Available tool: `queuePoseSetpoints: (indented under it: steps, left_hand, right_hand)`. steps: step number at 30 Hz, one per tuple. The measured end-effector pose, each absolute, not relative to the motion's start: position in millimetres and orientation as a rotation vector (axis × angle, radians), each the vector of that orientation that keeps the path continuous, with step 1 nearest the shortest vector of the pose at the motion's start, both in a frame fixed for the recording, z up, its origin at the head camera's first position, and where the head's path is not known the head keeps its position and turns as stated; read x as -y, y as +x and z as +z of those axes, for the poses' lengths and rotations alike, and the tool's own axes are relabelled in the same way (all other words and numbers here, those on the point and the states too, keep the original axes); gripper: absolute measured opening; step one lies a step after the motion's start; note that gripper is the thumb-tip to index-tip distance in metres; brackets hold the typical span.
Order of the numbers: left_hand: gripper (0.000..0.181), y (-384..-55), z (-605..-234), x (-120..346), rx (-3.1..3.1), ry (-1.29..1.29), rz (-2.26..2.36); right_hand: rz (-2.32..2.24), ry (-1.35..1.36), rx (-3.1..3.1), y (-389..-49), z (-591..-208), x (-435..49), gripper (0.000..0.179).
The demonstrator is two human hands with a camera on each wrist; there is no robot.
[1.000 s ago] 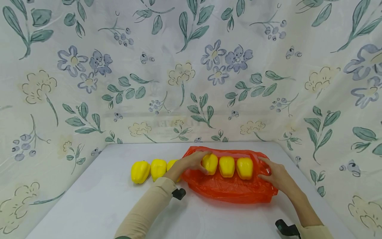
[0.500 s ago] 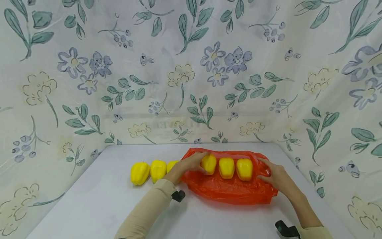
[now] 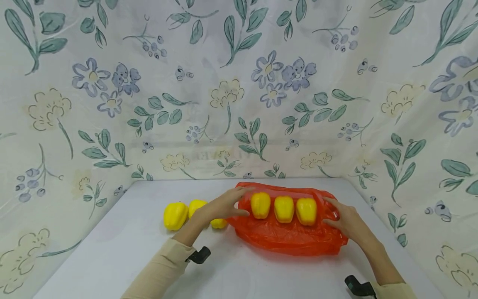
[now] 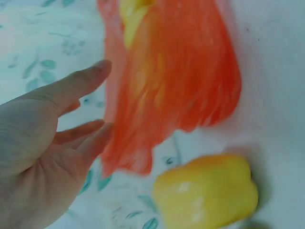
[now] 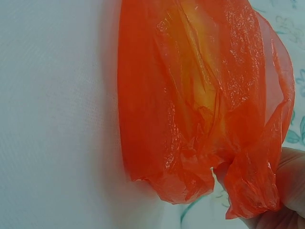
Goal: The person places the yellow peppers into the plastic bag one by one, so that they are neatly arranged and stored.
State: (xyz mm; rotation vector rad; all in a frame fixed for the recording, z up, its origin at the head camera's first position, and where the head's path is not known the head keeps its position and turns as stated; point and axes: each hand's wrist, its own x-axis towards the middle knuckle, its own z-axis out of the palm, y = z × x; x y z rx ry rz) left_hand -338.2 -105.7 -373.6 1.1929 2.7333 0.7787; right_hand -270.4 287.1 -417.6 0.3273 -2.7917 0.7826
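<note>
My left hand [image 3: 222, 205] is at the left end of a red plastic bag [image 3: 287, 241], its thumb and fingers spread apart with nothing between them. Three yellow bell peppers lie in a row in the bag's opening: a left pepper [image 3: 260, 205], a middle pepper [image 3: 284, 209] and a right pepper [image 3: 306, 211]. My right hand [image 3: 349, 222] holds the bag's right end; in the right wrist view, the crumpled handle [image 5: 252, 186] passes between thumb and fingers, which are partly hidden. Left of the bag, a yellow bell pepper [image 4: 205, 191] lies on the table, partly covered by my left hand in the head view.
Two more yellow bell peppers lie further left: an outer pepper [image 3: 175, 216] and another pepper [image 3: 196, 206], partly behind my left arm. Behind the white table [image 3: 112, 257] hangs a floral cloth [image 3: 224, 124].
My left hand has let go of the left pepper in the bag and drawn back to the left. My right hand stays at the bag's right end.
</note>
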Motion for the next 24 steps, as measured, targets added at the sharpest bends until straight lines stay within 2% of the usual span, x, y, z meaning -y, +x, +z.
queuePoseSetpoints:
  steps: [6,11,18,24]
  left_hand:
    - [0.070,-317,-359,158,-2.799,1.157,0.915]
    - [0.071,-305,-358,209,-2.966,1.022,0.904]
    - [0.080,-296,-373,268,-3.122,0.815,0.878]
    - [0.085,-294,-390,297,-3.123,0.631,0.882]
  right_hand:
    - [0.781,0.345,2.783,-270,-417,-286,0.071]
    - [0.776,0.328,2.798,-269,-417,-285,0.071]
    - [0.765,0.326,2.802,-269,-418,-285,0.070]
    - [0.766,0.334,2.795,-270,-420,-286,0.070]
